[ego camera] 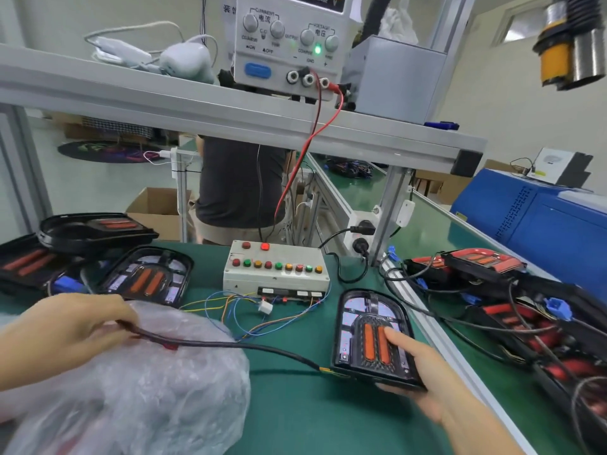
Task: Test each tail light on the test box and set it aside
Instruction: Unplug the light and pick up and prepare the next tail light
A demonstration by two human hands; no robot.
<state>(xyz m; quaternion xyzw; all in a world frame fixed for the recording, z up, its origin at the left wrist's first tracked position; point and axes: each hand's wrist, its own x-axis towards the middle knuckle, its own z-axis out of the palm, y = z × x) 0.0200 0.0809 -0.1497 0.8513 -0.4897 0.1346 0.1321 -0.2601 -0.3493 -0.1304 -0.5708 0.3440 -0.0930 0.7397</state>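
A black tail light with two orange strips is lifted at its near end above the green mat. My right hand grips that near edge, thumb on top of the lens. Its black cable runs left across a bubble-wrap bag. My left hand pinches the cable's far end over the bag. The white test box with coloured buttons stands behind, one red lamp lit, loose wires and a white connector in front of it.
More tail lights lie at the left, and a tangled pile of tail lights with cables at the right. A power supply sits on the overhead shelf. A person stands beyond the bench. A blue machine is far right.
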